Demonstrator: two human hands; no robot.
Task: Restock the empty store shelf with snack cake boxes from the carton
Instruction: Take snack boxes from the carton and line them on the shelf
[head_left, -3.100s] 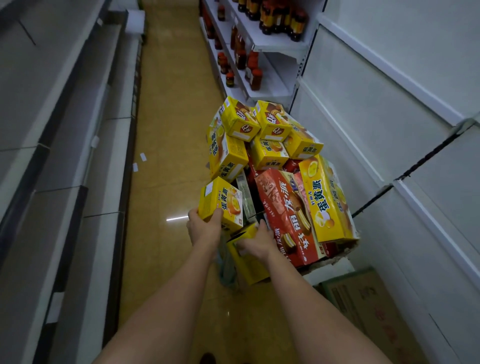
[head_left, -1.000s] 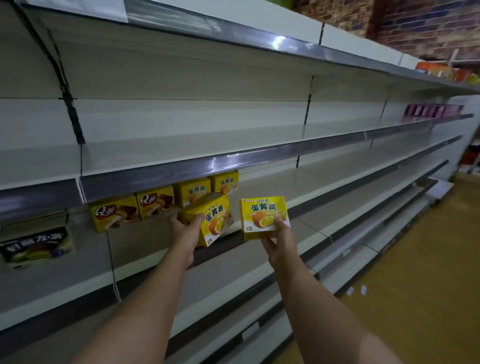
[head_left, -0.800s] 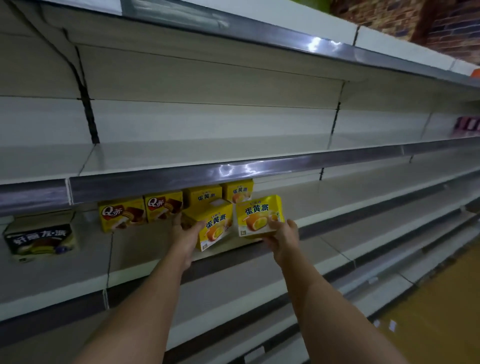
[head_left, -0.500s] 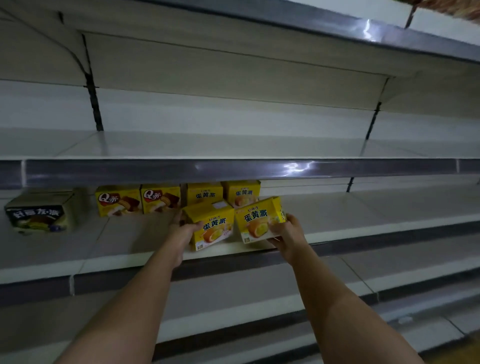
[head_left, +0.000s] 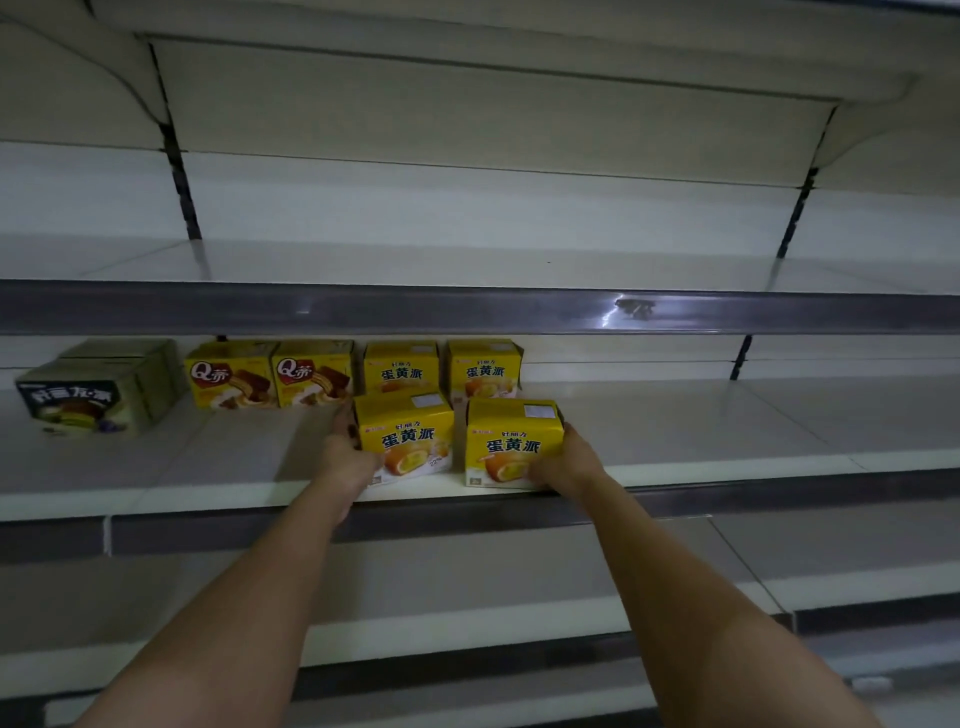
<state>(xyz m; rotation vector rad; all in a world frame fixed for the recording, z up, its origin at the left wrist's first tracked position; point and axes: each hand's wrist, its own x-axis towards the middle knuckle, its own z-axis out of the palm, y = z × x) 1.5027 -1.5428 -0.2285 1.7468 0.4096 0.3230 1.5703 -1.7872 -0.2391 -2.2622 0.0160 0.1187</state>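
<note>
We are in the placing step: two yellow boxes are being set down at the front of the shelf (head_left: 727, 457), one in each hand. Our left hand (head_left: 345, 460) grips the left box (head_left: 408, 439) by its left side, fingers curled round the far edge and thumb low on the front face. Our right hand (head_left: 563, 460) holds the right box (head_left: 511, 441) from its right side, fingers wrapped behind it and the palm low against the front corner. Both boxes look to sit on the shelf surface just inside its front lip, though we cannot tell whether their full weight is down yet. They stand side by side with a narrow gap between them.

Just beyond our fingertips stands the back row: two matching yellow boxes (head_left: 441, 369) directly behind the ones we hold, two chocolate cake boxes (head_left: 270, 374) beyond the left hand, and a dark box (head_left: 88, 395) well off to that hand's left.

Both forearms reach forward and slightly upward, wrists roughly level with the shelf edge.

Next, in our judgement, we should slide both boxes back until they meet the rear pair, square their faces to the front, then let go and return to the carton, which is out of view.
</note>
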